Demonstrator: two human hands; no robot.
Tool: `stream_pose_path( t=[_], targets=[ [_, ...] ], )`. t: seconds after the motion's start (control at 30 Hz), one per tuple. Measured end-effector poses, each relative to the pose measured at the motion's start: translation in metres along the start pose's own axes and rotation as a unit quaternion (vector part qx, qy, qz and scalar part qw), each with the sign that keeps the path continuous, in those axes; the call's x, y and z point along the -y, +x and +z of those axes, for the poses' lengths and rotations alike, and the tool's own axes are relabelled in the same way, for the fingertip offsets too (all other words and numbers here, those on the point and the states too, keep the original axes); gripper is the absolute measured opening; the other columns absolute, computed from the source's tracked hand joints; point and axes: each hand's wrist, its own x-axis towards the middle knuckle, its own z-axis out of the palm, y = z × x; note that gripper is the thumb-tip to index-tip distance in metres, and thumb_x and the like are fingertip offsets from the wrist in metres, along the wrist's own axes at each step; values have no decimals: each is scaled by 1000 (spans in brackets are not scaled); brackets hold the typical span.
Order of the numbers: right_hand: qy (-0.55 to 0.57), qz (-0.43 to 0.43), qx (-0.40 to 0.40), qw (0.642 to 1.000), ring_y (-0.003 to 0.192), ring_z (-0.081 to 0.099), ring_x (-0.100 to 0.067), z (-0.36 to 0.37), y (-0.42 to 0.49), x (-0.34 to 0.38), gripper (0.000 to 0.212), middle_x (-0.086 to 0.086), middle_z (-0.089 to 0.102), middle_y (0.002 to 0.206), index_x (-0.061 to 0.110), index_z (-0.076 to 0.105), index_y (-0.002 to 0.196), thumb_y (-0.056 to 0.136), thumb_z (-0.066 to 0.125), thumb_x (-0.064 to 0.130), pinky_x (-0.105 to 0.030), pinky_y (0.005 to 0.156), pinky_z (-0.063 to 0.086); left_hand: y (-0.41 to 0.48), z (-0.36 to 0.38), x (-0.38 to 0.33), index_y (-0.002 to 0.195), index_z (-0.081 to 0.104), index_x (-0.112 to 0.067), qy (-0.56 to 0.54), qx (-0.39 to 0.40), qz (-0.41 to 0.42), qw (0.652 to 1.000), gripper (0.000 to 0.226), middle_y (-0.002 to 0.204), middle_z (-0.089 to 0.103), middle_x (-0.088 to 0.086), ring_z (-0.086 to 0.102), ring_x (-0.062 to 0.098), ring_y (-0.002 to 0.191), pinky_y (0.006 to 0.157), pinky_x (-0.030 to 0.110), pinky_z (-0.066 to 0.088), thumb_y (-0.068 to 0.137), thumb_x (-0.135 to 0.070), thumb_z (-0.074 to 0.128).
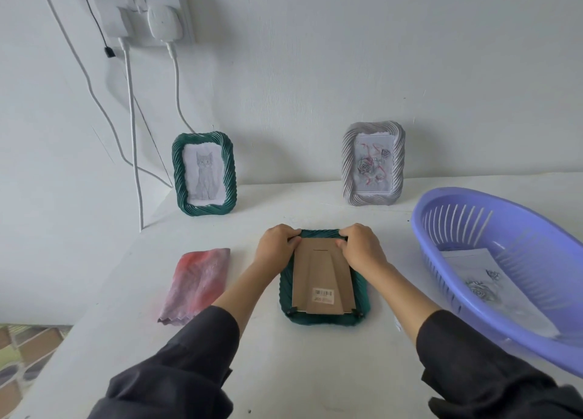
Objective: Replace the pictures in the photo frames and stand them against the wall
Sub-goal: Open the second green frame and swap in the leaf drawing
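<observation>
Green frame (pixel 325 319) lies face down in the lower centre of the picture, on the white bench (pixel 284 371), with its cardboard backing (pixel 321 276) facing up at me. My left hand (pixel 277 245) and right hand (pixel 361 246) each grip a top corner, fingers curled over the far rim and thumbs pressed onto the cardboard. Small black tabs (pixel 291 311) show at the two near corners; my hands hide the far ones, so I cannot tell whether those are turned.

I judge this to be the closing of the back. If the far tabs are not seated, lifting the frame could let the cardboard and the print drop out. Uneven thumb pressure could skew the print under the board, and I could not see that from this side.

Toward the top of the picture the cat frame (pixel 178 179) and the grey frame (pixel 348 166) stand against the wall (pixel 315 71), well apart. The open stretch between them looks like the natural spot for this one.

On the right the purple basket (pixel 418 226), holding loose prints (pixel 482 280), sits near my right forearm, so a wide swing could knock it. On the left lies a pink cloth (pixel 197 283); past it the bench edge drops away, and white cables (pixel 134 166) hang beside the cat frame.
</observation>
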Motion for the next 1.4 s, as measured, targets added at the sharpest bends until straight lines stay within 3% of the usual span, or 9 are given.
stream_pose_path(
  t=[0.07, 0.5, 0.6, 0.67, 0.77, 0.93, 1.07, 1.17, 1.4],
  targets=[
    [6, -5, 4, 1000, 114, 55, -32, -4, 1, 0, 31, -17, 58, 122, -1, 61, 117, 91, 55, 15, -35, 94, 45, 2, 0, 2, 124, 60, -10, -5, -3, 4, 1000, 32, 126, 61, 6, 55, 22, 116, 94, 23, 40, 95, -19, 51],
    [39, -14, -18, 999, 108, 57, -41, -1, -2, -1, 26, -29, 61, 112, -14, 59, 104, 86, 55, 4, -48, 91, 48, 3, 0, 8, 98, 73, -6, -121, -21, 2, 992, 17, 105, 71, 9, 62, 20, 99, 84, 22, 45, 86, -11, 63],
    [47, 1, -20, 999, 72, 61, -35, 1, -3, -1, 22, -19, 66, 74, -6, 66, 67, 83, 53, 0, -35, 63, 48, 2, 0, 8, 98, 73, -5, -128, -20, 0, 992, 17, 104, 71, 9, 62, 19, 98, 83, 20, 45, 86, -11, 64],
    [55, 4, -18, 998, 52, 31, -20, 4, -3, -4, 40, -2, 35, 52, 8, 37, 46, 82, 50, -3, -27, 52, 20, 0, 0, 6, 98, 73, -5, -140, -25, -11, 990, 17, 104, 71, 9, 62, 19, 99, 83, 20, 44, 86, -11, 64],
    [68, 8, -30, 997, 74, 63, -31, 3, -8, -1, 20, -17, 68, 79, -15, 64, 80, 84, 51, -1, -34, 67, 50, -5, 1, 2, 102, 71, -6, -144, -27, -29, 989, 19, 108, 70, 9, 59, 18, 102, 85, 21, 43, 88, -13, 61],
    [68, -18, -18, 997, 117, 55, -29, -14, -23, -1, 33, -13, 60, 127, 5, 58, 124, 93, 51, 14, -34, 96, 44, -18, 2, -3, 115, 63, -8, -162, -45, -62, 984, 26, 117, 63, 11, 58, 22, 106, 86, 23, 41, 94, -17, 52],
    [24, 8, -33, 999, 103, 61, -29, -24, -43, -7, 25, -13, 65, 112, 3, 68, 98, 90, 55, 23, -35, 82, 49, -32, -10, -1, 80, 67, -10, -63, -58, -95, 992, 20, 90, 61, 11, 60, 26, 83, 67, 28, 42, 90, -18, 52],
    [-3, 34, 13, 999, 87, 63, -29, -23, -61, -6, 30, -12, 68, 96, 1, 69, 81, 85, 61, 29, -33, 70, 48, -49, -17, -6, 46, 35, -13, 19, -24, -120, 992, 36, 55, 36, 3, 34, 23, 51, 45, 26, 26, 78, -11, 50],
    [29, 32, -6, 999, 91, 57, -27, -12, -80, -1, 23, -14, 66, 98, -3, 67, 85, 86, 59, 18, -29, 69, 41, -71, -18, -20, 47, 47, -6, -4, 29, -121, 992, 30, 50, 41, 8, 38, 23, 53, 51, 28, 34, 76, -8, 56]
  ],
)
